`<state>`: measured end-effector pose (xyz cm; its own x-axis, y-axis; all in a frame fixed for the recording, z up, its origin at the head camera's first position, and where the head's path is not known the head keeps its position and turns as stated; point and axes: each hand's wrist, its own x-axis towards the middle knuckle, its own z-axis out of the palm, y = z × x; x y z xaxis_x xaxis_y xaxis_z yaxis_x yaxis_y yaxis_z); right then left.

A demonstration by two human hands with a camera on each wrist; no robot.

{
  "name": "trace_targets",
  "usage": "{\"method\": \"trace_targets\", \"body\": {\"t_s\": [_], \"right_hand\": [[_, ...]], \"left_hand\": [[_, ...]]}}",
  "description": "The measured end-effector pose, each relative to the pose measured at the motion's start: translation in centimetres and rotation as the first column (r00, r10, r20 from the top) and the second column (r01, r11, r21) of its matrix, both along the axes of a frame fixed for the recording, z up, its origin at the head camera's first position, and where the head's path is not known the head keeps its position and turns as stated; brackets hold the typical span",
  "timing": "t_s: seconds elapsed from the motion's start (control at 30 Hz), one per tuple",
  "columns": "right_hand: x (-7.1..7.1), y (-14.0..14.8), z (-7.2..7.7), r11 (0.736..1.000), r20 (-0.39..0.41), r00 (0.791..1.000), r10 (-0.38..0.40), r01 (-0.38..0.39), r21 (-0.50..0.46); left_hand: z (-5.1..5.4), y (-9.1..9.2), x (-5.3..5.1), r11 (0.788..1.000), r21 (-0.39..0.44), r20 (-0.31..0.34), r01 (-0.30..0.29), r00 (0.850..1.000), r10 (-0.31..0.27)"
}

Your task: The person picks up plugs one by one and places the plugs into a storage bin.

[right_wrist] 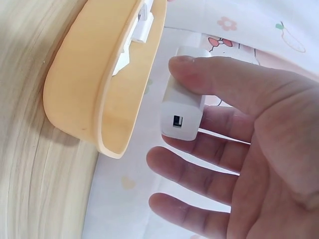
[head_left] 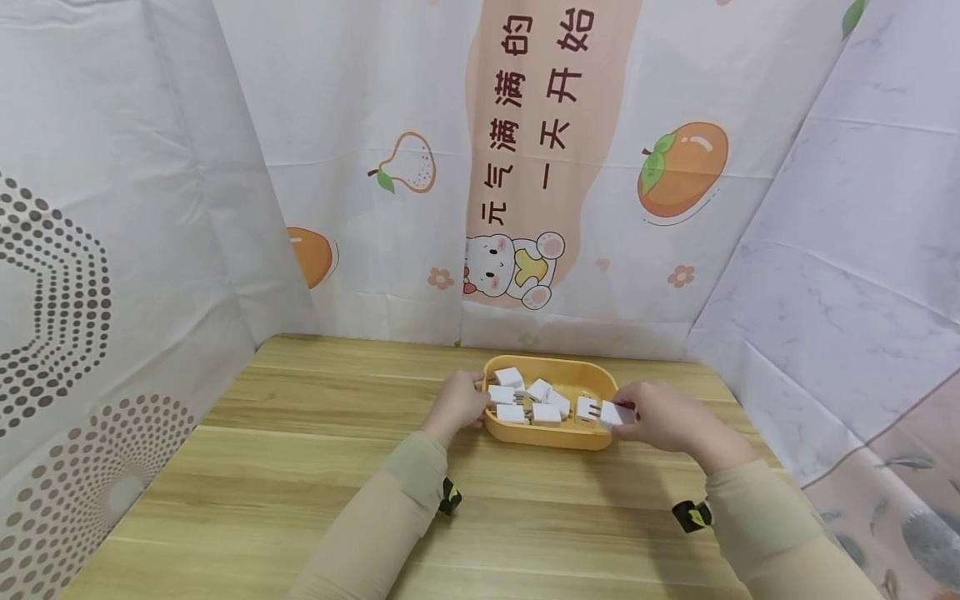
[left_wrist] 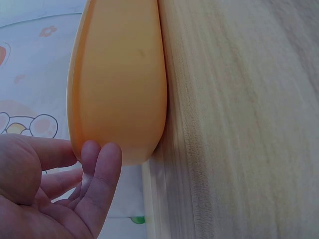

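Observation:
A yellow oval plastic basket [head_left: 551, 437] sits on the table with several white plug adapters [head_left: 546, 415] lying loose inside. My left hand [head_left: 459, 402] pinches the basket's left end at its rim, fingertips against the wall in the left wrist view. Between thumb and fingers, my right hand [head_left: 666, 417] holds a white USB charger plug [right_wrist: 182, 110] at the basket's right end. Its USB port faces the camera in the right wrist view. The head view shows metal prongs just left of it, near another adapter [head_left: 586, 410] in the basket.
The wood-grain table [head_left: 337, 408] extends left of and in front of the basket. Behind it hangs a printed curtain [head_left: 420, 250] with fruit and writing. More cloth hangs at both sides, and a dark band [head_left: 692, 516] is on the right wrist.

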<state>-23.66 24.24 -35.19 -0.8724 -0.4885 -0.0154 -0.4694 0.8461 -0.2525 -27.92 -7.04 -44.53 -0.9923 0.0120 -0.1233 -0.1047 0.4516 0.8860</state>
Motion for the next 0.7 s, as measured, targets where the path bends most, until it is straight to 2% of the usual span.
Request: {"method": "trace_targets", "body": {"t_s": [0.3,0.7], "right_hand": [[-2.4,-0.3,-0.1,1.000,0.013,1.000,-0.011,0.011,-0.022],[-4.6,-0.2,-0.1,1.000,0.033,0.999,-0.007,0.008,-0.022]], "left_hand": [[-0.2,0.0,-0.1,1.000,0.009,-0.008,0.007,1.000,-0.007],[-0.2,-0.1,0.0,1.000,0.003,-0.015,0.014,1.000,-0.014]]}}
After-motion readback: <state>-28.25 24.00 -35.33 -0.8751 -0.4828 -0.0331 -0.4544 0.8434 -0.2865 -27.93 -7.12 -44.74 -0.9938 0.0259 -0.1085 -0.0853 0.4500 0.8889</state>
